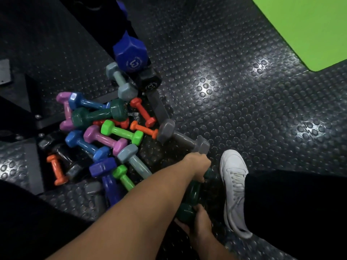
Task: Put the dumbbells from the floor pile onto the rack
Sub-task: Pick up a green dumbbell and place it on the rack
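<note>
A dark green dumbbell (191, 194) lies low on the studded floor beside my white shoe (234, 188). My left hand (200, 163) grips its far end, fingers curled over it. My right hand (199, 225) holds its near head from below. The floor pile (105, 136) spreads to the left, with several green, pink, blue, orange, purple and grey dumbbells lying across each other. A large grey dumbbell (182, 136) lies just beyond my left hand. The black rack (159, 107) rises at the top centre, with a big blue dumbbell (129, 53) and a grey-blue one (122, 81) on it.
A second dark green dumbbell (97, 114) lies on top of the pile. Black machine frames (22, 117) stand on the left. A bright green mat (309, 25) covers the far right floor. My dark trouser legs fill the lower corners.
</note>
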Demonstrator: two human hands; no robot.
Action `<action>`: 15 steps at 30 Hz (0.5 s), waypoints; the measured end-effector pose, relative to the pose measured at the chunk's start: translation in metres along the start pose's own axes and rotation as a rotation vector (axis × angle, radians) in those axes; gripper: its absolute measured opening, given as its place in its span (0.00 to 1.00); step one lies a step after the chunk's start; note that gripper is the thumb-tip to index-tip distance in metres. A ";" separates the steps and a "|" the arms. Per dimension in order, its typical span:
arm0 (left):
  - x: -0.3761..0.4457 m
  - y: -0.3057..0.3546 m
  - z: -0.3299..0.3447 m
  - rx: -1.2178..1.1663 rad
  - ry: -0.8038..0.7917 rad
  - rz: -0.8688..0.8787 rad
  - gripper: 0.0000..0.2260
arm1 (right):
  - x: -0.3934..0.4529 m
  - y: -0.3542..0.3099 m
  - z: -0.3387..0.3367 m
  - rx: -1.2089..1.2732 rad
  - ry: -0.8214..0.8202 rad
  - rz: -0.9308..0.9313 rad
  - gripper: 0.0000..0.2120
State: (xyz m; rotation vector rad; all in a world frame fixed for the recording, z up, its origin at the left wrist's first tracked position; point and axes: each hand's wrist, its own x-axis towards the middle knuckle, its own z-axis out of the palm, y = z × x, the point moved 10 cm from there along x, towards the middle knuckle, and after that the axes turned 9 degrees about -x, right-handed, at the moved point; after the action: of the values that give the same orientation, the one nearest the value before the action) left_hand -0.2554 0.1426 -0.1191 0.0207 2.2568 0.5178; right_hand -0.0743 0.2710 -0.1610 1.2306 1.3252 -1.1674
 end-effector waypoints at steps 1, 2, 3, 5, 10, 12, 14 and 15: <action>-0.002 0.001 0.000 0.008 -0.001 -0.002 0.17 | -0.001 0.001 0.001 0.008 -0.001 0.003 0.09; -0.003 0.002 -0.001 0.011 0.001 -0.005 0.16 | -0.003 0.000 0.000 0.013 0.003 -0.004 0.09; -0.004 0.002 -0.002 0.012 0.004 -0.007 0.15 | -0.004 -0.001 -0.001 0.009 0.008 -0.005 0.09; -0.006 0.002 -0.002 0.010 0.008 -0.010 0.14 | -0.008 -0.004 -0.002 0.004 0.012 0.003 0.08; -0.009 0.003 -0.004 -0.004 0.027 -0.017 0.17 | 0.004 -0.004 -0.006 -0.017 0.015 -0.023 0.09; -0.010 0.002 -0.005 -0.015 0.037 -0.024 0.17 | 0.009 -0.003 -0.010 -0.041 0.031 -0.039 0.12; -0.010 0.002 -0.005 -0.022 0.049 -0.026 0.17 | 0.014 -0.003 -0.012 -0.052 0.026 -0.050 0.13; -0.010 0.002 -0.005 -0.027 0.054 -0.026 0.18 | 0.014 -0.005 -0.012 -0.058 0.026 -0.060 0.12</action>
State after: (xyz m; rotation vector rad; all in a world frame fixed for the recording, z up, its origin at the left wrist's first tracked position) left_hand -0.2527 0.1414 -0.1083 -0.0373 2.2997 0.5413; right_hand -0.0805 0.2843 -0.1736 1.1750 1.4142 -1.1510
